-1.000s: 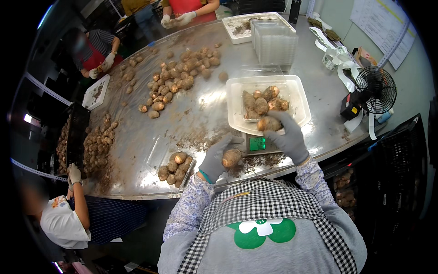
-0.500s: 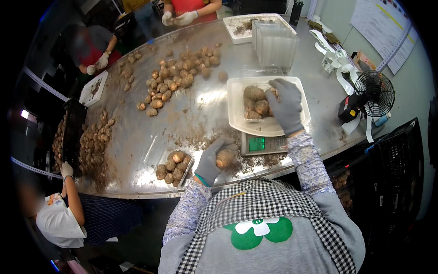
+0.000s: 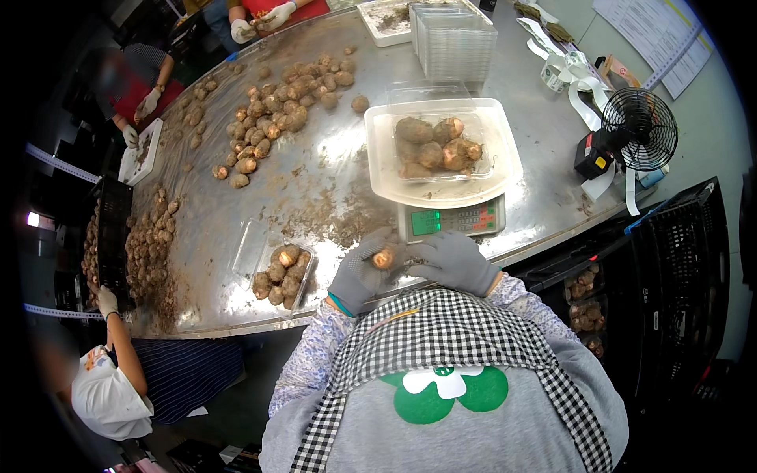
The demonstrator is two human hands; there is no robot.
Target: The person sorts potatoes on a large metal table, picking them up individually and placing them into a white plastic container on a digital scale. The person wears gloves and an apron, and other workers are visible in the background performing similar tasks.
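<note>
Withdrawing right hand (image 3: 457, 262) from boxed taros (image 3: 460, 154) in tray (image 3: 377, 177) atop scale (image 3: 465, 219) to scale's near side, with half-curled fingers and hold impossible to tell, while cupping single taro (image 3: 384, 258) in partly closed left hand (image 3: 355, 273) off scale's near-left corner, leaving boxed taros untouched.

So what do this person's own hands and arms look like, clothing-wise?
The left hand and right hand wear grey gloves; a teal edge shows at the left wrist. Both forearms have whitish sleeves with a small purple-blue pattern.
</note>
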